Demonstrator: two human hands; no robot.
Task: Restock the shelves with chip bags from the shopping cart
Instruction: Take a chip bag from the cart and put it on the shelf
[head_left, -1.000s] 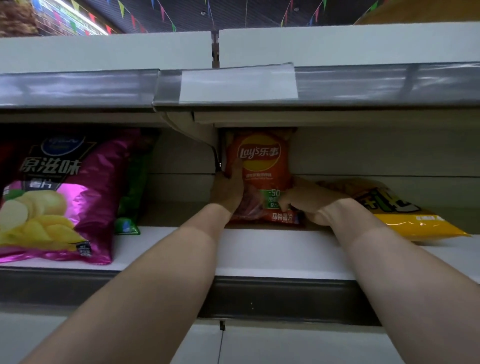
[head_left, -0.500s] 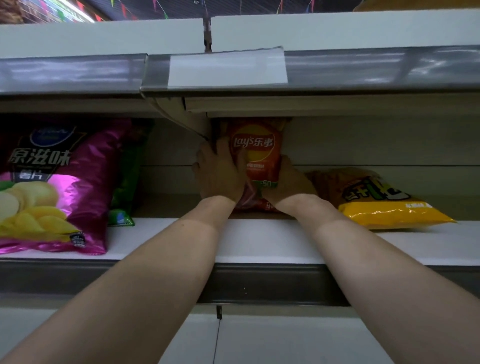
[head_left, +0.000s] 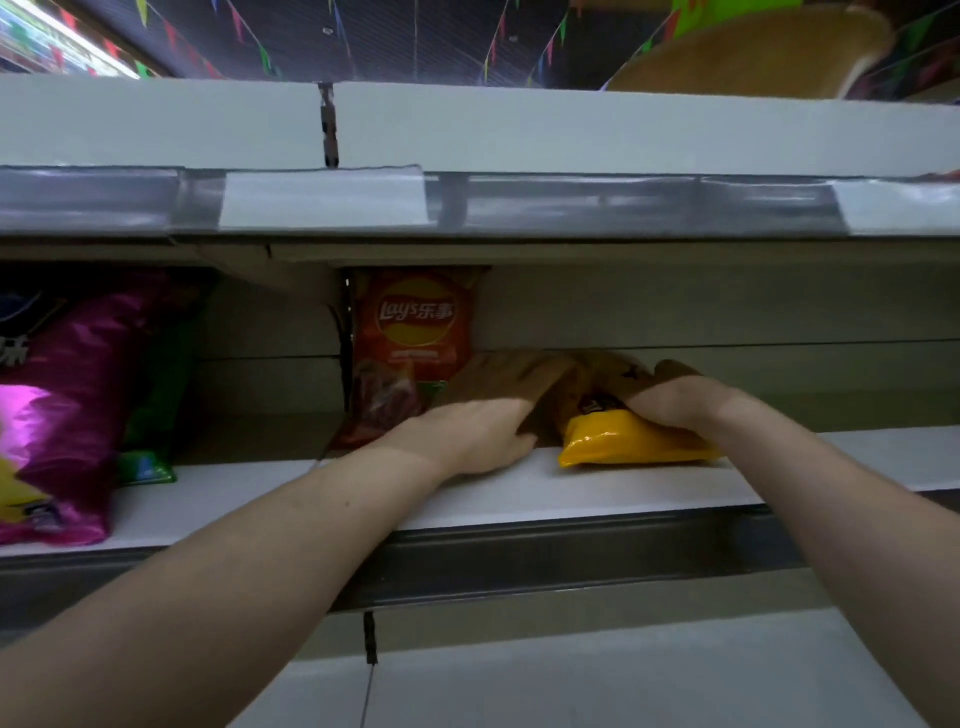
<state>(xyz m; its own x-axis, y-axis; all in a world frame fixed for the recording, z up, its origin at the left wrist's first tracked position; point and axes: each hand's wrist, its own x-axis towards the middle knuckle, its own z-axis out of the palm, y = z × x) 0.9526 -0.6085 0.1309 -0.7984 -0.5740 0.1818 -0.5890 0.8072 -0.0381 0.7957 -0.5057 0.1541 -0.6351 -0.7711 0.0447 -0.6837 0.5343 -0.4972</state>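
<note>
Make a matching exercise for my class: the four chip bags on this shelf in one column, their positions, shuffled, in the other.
1 red bag
2 yellow bag
3 magenta bag
4 green bag

A far left, cut off by the frame
B standing upright at the back
C beside the magenta bag, partly hidden
D lying flat between left hand and right hand

Pairs: 1-B, 2-D, 3-A, 4-C

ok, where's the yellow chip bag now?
Head view, right of centre: yellow chip bag lies on the shelf, right of the upright red Lay's bag, left hand beside it, right hand on top.
</note>
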